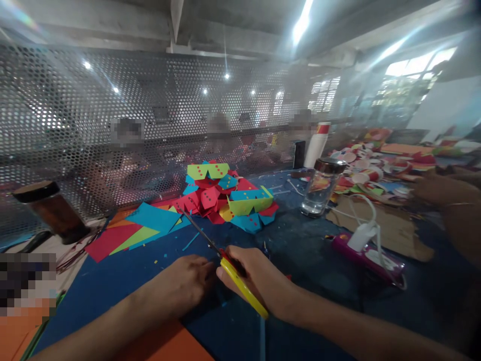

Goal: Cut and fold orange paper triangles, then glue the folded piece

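My right hand (259, 278) grips a pair of scissors (242, 287) with yellow handles. Their blades point away from me, up and to the left. Close beside it, my left hand (188, 281) has its fingers curled downward over the blue tabletop; what they hold, if anything, is hidden. Just beyond the blades lies a heap of folded paper pieces (208, 198) in red, blue and yellow-green, several with rows of dots. To the left of the heap are flat paper sheets (154, 218) in blue, red and green. An orange sheet (169, 346) lies under my left forearm.
On the right stand a glass jar (319, 193) and a purple power strip (366, 258) with a white plug, near a piece of cardboard (398, 228). A dark bottle (52, 213) is at left. Another person's arm (447, 200) reaches in at right. A perforated metal screen (158, 100) backs the table.
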A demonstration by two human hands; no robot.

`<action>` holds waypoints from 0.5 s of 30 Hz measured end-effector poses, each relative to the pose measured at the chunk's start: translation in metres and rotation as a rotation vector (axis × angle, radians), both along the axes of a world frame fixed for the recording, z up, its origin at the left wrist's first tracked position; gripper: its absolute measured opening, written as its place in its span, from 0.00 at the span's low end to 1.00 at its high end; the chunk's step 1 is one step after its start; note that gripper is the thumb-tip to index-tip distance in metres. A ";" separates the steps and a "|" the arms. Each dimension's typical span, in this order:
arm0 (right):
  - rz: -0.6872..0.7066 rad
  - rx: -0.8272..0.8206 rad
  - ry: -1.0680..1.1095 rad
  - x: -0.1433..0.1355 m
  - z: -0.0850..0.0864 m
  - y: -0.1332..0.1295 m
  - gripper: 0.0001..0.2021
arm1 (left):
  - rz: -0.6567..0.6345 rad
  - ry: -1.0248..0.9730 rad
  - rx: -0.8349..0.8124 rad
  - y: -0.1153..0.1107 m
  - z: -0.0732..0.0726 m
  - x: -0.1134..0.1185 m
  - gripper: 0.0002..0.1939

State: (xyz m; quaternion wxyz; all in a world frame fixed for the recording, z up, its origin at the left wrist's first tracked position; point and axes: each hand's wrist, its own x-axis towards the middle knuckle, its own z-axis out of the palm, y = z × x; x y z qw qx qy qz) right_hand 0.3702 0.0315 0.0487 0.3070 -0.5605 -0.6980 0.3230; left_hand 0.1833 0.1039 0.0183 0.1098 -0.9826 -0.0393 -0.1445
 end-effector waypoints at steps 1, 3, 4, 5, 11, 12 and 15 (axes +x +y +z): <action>0.000 0.001 0.012 0.000 0.000 0.000 0.10 | 0.002 0.003 0.011 -0.001 0.001 0.000 0.11; 0.005 -0.014 0.053 -0.001 0.001 -0.001 0.10 | 0.007 0.004 0.036 -0.002 0.002 0.000 0.11; 0.002 -0.039 0.081 -0.002 0.002 -0.001 0.10 | 0.007 0.009 0.052 -0.002 0.002 0.000 0.12; -0.006 -0.079 0.112 -0.002 0.003 -0.001 0.09 | 0.007 0.020 0.070 -0.003 0.003 -0.001 0.11; -0.058 -0.285 0.247 -0.007 0.011 0.000 0.09 | 0.028 0.065 0.142 -0.004 0.002 -0.002 0.11; -0.057 -0.286 0.255 -0.008 0.011 0.001 0.09 | 0.026 0.058 0.148 -0.004 0.001 -0.002 0.11; -0.057 -0.289 0.254 -0.009 0.013 0.000 0.09 | 0.002 0.018 0.146 -0.002 -0.003 -0.002 0.13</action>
